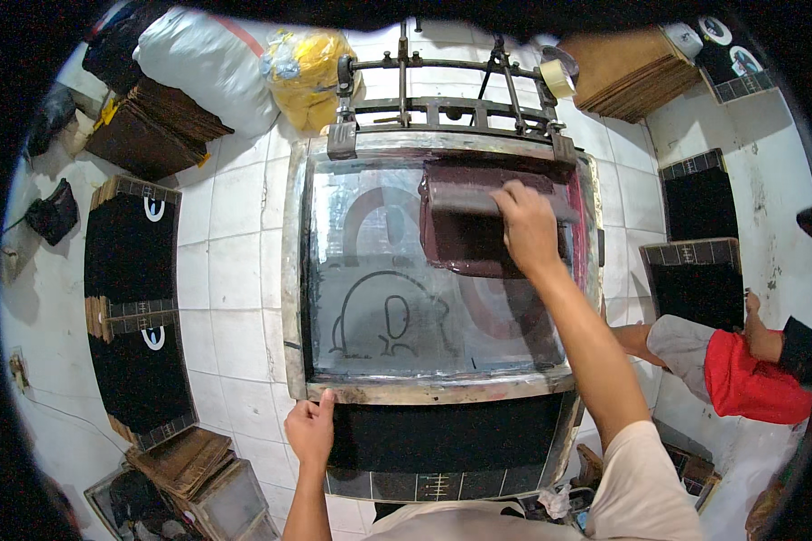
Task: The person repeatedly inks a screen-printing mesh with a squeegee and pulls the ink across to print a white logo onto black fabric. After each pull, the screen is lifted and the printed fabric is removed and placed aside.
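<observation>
My right hand (525, 221) is closed round the top edge of a squeegee (469, 200), smeared by motion. It lies in a patch of dark maroon ink (465, 251) at the far right of a screen printing frame (442, 394). On the mesh (505, 361) show a curved line drawing at the lower left and fainter shapes above and beside it. My left hand (312, 426) grips the near left corner of the frame, thumb on top and fingers curled. Beneath the near edge lies a black fabric-covered board (442, 433).
Metal hinge clamps (451, 113) hold the frame's far side; a tape roll (558, 79) hangs at their right. Boards with black fabric (131, 243) line the left wall, others (695, 203) the right. A person in red shorts (749, 379) is at the right. Cardboard stacks (627, 68) stand behind.
</observation>
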`<control>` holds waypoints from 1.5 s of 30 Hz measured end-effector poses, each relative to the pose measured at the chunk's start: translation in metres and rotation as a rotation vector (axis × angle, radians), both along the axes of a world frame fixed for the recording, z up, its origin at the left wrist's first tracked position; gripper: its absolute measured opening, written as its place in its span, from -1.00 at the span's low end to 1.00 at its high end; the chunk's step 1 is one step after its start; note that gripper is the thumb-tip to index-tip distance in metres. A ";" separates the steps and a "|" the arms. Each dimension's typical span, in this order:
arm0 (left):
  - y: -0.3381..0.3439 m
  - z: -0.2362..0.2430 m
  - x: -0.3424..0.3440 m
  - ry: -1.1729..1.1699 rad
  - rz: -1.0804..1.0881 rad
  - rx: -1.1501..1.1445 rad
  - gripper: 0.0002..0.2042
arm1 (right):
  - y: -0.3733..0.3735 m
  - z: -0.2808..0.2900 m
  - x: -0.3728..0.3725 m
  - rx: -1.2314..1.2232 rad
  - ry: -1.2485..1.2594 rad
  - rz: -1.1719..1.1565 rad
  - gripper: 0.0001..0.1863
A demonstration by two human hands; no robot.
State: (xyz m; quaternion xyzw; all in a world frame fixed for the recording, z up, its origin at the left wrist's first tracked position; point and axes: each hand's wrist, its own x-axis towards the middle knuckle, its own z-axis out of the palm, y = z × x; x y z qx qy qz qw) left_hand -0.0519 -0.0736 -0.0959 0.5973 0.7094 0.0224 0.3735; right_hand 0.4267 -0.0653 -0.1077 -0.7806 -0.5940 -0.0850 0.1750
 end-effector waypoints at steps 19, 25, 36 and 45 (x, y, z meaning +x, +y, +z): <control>0.019 -0.023 0.028 0.075 -0.379 0.350 0.20 | -0.044 0.015 -0.030 -0.105 0.101 0.044 -0.62; 0.018 -0.020 0.030 0.103 -0.370 0.324 0.21 | 0.036 0.027 0.036 -0.116 0.050 0.045 -0.77; 0.019 -0.020 0.031 0.070 -0.369 0.340 0.21 | -0.048 0.017 -0.034 -0.136 0.170 0.058 -0.72; 0.017 -0.023 0.028 0.095 -0.383 0.384 0.24 | 0.056 0.003 0.060 -0.018 0.031 0.079 -0.74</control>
